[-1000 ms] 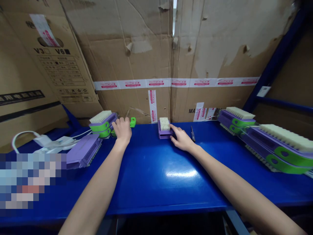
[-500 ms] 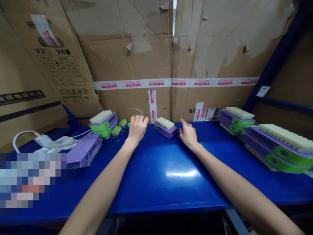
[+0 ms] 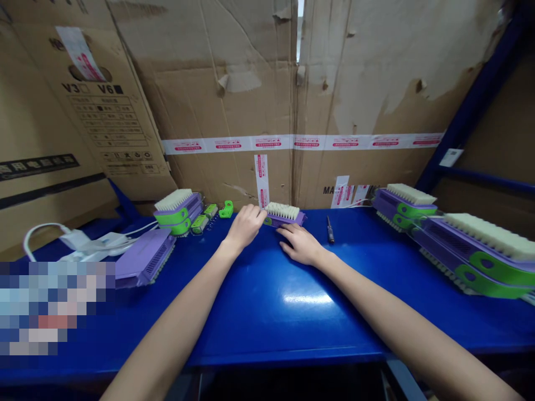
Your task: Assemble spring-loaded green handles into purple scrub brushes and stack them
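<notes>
A small purple brush with white bristles lies bristles up at the back of the blue table. My left hand is curled round the brush's left end, where a bit of green shows. My right hand lies low on the table just in front of the brush. Its fingers are stretched out toward the brush's front edge and hold nothing.
A small screwdriver lies right of my right hand. Left are a green clip, green parts, a purple and green brush, a purple panel and a white cable. Several brushes line the right side. Cardboard boxes wall the back.
My left hand came from the green parts at the left to the brush's left end. My right hand let go, lifted, then settled in front of the brush, which turned sideways.
</notes>
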The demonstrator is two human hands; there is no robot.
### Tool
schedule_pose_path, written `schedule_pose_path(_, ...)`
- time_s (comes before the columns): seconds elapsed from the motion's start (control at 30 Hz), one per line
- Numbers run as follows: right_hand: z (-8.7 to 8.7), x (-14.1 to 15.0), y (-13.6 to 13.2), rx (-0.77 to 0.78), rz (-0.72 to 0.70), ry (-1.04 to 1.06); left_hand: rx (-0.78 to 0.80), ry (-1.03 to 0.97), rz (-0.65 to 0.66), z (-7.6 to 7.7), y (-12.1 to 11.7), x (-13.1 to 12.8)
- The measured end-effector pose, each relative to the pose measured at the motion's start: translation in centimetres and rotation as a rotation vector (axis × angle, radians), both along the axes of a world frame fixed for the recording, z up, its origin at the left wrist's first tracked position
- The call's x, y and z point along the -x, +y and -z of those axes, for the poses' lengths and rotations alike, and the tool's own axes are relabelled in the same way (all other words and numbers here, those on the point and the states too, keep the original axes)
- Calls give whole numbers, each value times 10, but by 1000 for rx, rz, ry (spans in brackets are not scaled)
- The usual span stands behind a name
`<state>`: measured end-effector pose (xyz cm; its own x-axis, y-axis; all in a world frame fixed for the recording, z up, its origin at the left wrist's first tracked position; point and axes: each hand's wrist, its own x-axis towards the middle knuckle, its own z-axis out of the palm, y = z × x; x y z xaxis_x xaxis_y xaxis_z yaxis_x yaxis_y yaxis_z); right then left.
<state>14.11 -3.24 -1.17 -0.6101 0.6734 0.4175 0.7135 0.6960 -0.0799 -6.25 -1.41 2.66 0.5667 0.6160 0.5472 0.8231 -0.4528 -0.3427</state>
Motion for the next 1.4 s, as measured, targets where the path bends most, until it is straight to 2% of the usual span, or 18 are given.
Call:
schedule_pose_path(0.17,7,-10,9,81,109,74,114,105,156,12,1,-12)
schedule_pose_path(0.33,7,-14,15,109,204,197,144,135,141,15,1,-14)
schedule_pose_path(0.47,5,-16,17,58,241,287,147,153,147,17,0,-17)
schedule_pose_path(0.6,5,-19,18,84,202,217,170,131,188,24,0,-21)
schedule_pose_path(0.73,5,-22,19,120,231,123,223,0,218,28,3,-23)
schedule_pose_path(0.87,3,-24,20,156,263,107,285,-85,193,28,3,-21)
schedule_pose_path(1.17,3,-26,21,175,276,54,348,-131,109,33,6,-15)
schedule_pose_path(1.3,3,-26,21,186,280,39,327,-113,105,32,5,-16)
schedule_pose_path(1.4,3,-26,22,178,273,43,258,-81,58,24,3,-15)
